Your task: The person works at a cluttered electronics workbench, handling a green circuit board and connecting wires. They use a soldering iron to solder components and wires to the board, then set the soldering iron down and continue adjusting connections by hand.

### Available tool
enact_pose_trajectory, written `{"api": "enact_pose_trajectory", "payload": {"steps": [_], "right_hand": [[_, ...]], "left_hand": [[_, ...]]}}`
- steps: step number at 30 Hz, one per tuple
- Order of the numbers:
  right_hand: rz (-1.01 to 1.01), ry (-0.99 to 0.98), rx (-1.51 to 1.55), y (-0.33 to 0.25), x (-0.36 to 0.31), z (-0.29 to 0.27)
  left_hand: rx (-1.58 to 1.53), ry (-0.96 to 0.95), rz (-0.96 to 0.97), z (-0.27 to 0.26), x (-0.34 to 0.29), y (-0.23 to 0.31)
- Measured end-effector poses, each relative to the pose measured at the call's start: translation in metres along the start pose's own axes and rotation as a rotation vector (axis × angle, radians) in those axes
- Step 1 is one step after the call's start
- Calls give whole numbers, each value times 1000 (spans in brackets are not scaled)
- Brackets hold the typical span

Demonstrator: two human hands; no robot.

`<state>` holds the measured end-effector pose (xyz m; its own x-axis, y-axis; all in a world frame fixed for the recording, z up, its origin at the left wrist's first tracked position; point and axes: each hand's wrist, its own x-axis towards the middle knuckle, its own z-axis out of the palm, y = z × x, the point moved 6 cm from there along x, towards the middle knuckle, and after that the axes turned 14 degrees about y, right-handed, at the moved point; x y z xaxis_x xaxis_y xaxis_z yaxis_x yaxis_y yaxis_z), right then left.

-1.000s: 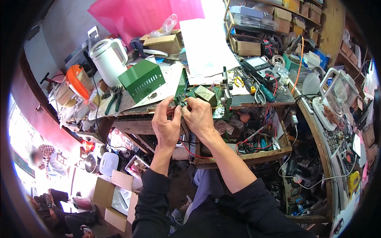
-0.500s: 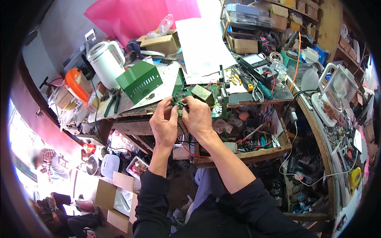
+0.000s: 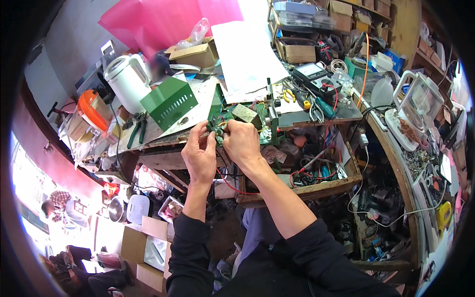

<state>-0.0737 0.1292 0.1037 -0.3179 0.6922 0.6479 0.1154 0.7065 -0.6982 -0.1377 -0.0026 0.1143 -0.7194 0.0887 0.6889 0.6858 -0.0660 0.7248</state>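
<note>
At the bench's front edge both my hands meet over the near left corner of an opened green metal chassis (image 3: pixel 270 129) with coloured wires and a pale boxy block (image 3: pixel 246 114) inside. My left hand (image 3: pixel 199 157) pinches a small green part (image 3: pixel 218 131) between thumb and fingertips; its exact kind is too small to tell. My right hand (image 3: pixel 242 144) is closed, fingertips curled against the same spot from the right; what they grip is mostly hidden. A matching green slotted cover (image 3: pixel 169 103) stands left of the hands, with dark-handled pliers (image 3: pixel 137 130) beyond it.
Right of the chassis lie yellow-handled pliers (image 3: pixel 289 95), a green screwdriver (image 3: pixel 325 108) and a multimeter (image 3: pixel 312 72). Below the bench a wooden drawer (image 3: pixel 302 194) stands open, full of tools and leads. A white jug (image 3: pixel 127 84) stands back left. Another person (image 3: pixel 62 200) is far left.
The view has shifted slightly, so the bench appears a little farther left. Both hands stay together at the chassis corner, their grip changing little.
</note>
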Motion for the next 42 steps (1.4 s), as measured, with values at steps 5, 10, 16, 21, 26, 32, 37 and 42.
{"api": "enact_pose_trajectory", "payload": {"steps": [5,10,16,21,26,32,37,42], "right_hand": [[-12,-53,-47,-7,3,-8],[-140,-147,80,-4,0,-9],[-292,-32,216,-8,-6,-17],[-293,49,275,-5,-10,-16],[-323,69,243,-5,-12,-11],[-310,93,268,-8,-13,-9],[-265,91,277,-5,-13,-7],[-234,88,262,-2,-12,-2]], "left_hand": [[-22,-32,-15,0,4,-2],[-35,-47,-63,0,4,-5],[-74,-42,-64,2,3,-9],[-146,-83,-48,3,1,-11],[-219,-94,-79,5,-3,-17],[-212,-22,-143,9,-10,-22],[-162,104,-153,13,-15,-19],[-48,100,-162,16,-16,-24]]}}
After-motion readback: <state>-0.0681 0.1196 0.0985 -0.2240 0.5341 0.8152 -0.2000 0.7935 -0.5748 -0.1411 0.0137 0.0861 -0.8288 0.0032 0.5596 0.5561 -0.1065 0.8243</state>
